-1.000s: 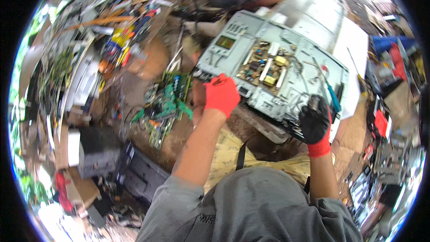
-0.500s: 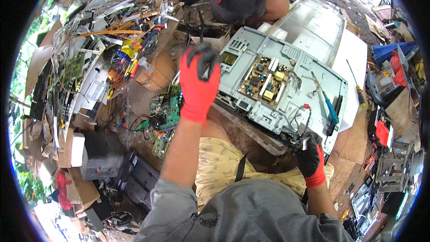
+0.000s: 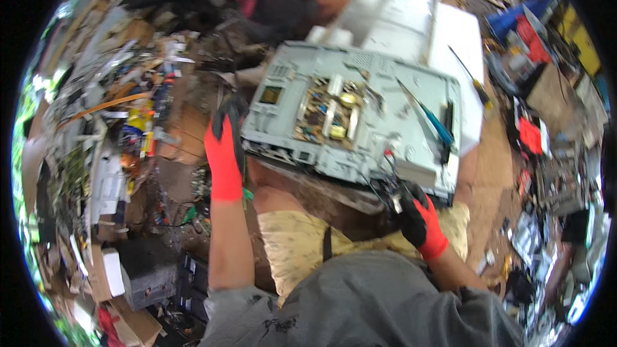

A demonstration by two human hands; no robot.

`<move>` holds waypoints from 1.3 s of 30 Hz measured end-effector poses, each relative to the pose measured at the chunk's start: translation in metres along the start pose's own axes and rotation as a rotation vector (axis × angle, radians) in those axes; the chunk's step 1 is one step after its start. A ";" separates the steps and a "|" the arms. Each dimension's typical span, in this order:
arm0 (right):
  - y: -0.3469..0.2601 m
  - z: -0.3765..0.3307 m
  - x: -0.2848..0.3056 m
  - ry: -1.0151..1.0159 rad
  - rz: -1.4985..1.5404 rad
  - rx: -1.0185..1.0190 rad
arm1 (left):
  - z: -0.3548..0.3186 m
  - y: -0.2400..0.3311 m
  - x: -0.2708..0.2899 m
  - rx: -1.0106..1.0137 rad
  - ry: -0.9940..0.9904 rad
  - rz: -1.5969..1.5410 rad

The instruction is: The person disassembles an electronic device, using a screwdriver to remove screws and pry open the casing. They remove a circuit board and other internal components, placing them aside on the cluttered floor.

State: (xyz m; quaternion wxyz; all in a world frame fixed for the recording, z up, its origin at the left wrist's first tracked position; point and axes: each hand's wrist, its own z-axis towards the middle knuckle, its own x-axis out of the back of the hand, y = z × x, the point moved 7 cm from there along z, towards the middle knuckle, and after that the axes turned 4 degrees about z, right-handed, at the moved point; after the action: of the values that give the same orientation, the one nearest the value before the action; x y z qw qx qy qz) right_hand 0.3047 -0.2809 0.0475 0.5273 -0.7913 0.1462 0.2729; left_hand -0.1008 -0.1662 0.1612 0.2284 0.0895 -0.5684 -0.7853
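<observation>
A flat grey-green metal panel, likely the back of a flat screen, lies before me with a brown circuit board in it. My left hand, in a red and black glove, is beside the panel's left edge. Its fingers are smeared by motion, and I cannot tell whether they hold anything. At the panel's near right edge, my gloved right hand is closed on dark cables with a small silvery piece. A teal-handled screwdriver lies on the panel, near a black strip.
A yellow-and-black-handled screwdriver lies on a white sheet to the right. Behind the panel is a large whitish casing. Another person sits at the far side. Scrap piles crowd the left; more scrap lies right.
My left hand has gone from above the panel's left corner down and left to beside its edge. My right hand still grips the cables. The whole view has shifted, blurring it.
</observation>
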 end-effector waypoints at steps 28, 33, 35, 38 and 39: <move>-0.041 -0.006 -0.066 -0.140 -0.838 0.438 | -0.225 -0.017 -0.132 0.664 -0.531 -0.583; -0.042 -0.005 -0.060 -0.148 -0.809 0.443 | -0.224 -0.015 -0.134 0.641 -0.499 -0.403; -0.041 -0.004 -0.058 -0.157 -0.807 0.427 | -0.225 -0.019 -0.132 0.631 -0.531 -0.379; -0.038 -0.003 -0.054 -0.157 -0.749 0.345 | -0.231 -0.027 -0.127 0.704 -0.505 -0.392; -0.034 -0.002 -0.049 -0.149 -0.690 0.324 | -0.231 -0.027 -0.126 0.696 -0.518 -0.319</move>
State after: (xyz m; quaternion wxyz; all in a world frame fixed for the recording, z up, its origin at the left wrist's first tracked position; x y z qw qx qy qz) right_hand 0.2834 -0.2722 0.1024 0.7154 -0.6784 -0.1262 0.1096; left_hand 0.0950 -0.2981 0.0432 -0.0882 0.0482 -0.8159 -0.5694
